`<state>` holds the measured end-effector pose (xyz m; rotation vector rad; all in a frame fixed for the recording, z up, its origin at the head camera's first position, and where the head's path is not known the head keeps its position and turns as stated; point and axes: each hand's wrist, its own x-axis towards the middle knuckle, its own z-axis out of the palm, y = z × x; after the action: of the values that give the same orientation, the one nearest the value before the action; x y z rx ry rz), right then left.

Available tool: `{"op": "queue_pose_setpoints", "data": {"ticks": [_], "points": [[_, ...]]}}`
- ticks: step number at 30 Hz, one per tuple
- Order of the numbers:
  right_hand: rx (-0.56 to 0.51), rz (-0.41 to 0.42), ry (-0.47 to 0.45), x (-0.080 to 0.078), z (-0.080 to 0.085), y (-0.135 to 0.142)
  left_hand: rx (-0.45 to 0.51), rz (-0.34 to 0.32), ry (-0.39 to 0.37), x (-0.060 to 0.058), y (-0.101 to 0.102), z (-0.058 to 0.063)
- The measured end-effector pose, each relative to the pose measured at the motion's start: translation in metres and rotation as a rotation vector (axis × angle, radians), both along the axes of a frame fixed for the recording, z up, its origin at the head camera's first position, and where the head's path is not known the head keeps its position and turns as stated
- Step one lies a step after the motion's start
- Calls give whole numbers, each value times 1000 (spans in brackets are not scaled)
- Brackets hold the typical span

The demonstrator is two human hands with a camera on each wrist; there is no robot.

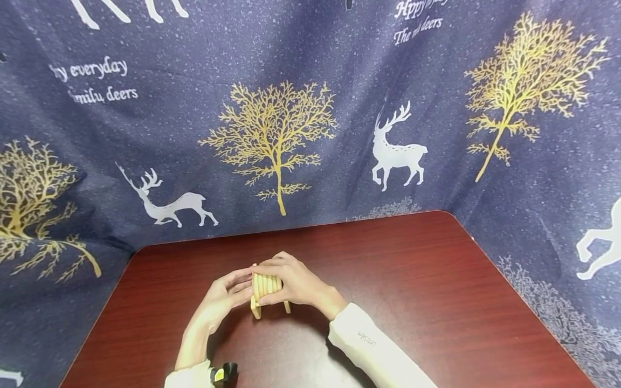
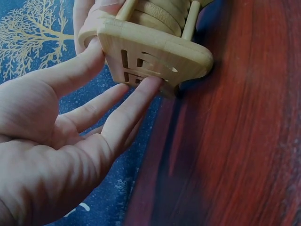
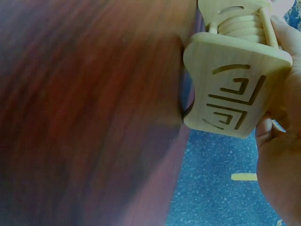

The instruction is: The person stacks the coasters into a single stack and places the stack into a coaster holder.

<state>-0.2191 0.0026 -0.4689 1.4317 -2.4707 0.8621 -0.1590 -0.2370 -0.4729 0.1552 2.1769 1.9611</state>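
In the head view a pale wooden coaster holder (image 1: pixel 255 310) stands near the table's middle, with several round coasters (image 1: pixel 266 284) stacked on edge between its end panels. My right hand (image 1: pixel 296 280) grips the stack from the right, fingers over the top and thumb low on the near side. My left hand (image 1: pixel 218 302) is at the left end, its fairly straight fingers touching the end panel (image 2: pixel 150 49), which has cut-out slots. Its thumb meets that panel's edge in the left wrist view. The other slotted panel (image 3: pixel 235 89) faces the right wrist camera, beside the right palm.
The reddish-brown wooden table (image 1: pixel 412 280) extends on all sides of the hands. Behind it hangs a dark blue cloth (image 1: pixel 339 54) printed with yellow trees and white deer. A black wrist device (image 1: pixel 224 373) sits on the left sleeve.
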Motion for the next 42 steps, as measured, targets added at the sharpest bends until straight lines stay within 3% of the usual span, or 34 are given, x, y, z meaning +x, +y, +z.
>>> {"op": "queue_pose_setpoints", "data": {"ticks": [11,19,29,42], "points": [[6,-43,-4,-1,-3,5,40,-43,-10,-1,-1,-3],[-76,18,-60,-2,-6,5,20,-30,-19,-1,1,-1],[-47,43,-59,-5,-10,5,0,-15,-29,1,0,0],[16,-34,-116,0,-6,5,-2,-43,3,-1,-4,1]]}}
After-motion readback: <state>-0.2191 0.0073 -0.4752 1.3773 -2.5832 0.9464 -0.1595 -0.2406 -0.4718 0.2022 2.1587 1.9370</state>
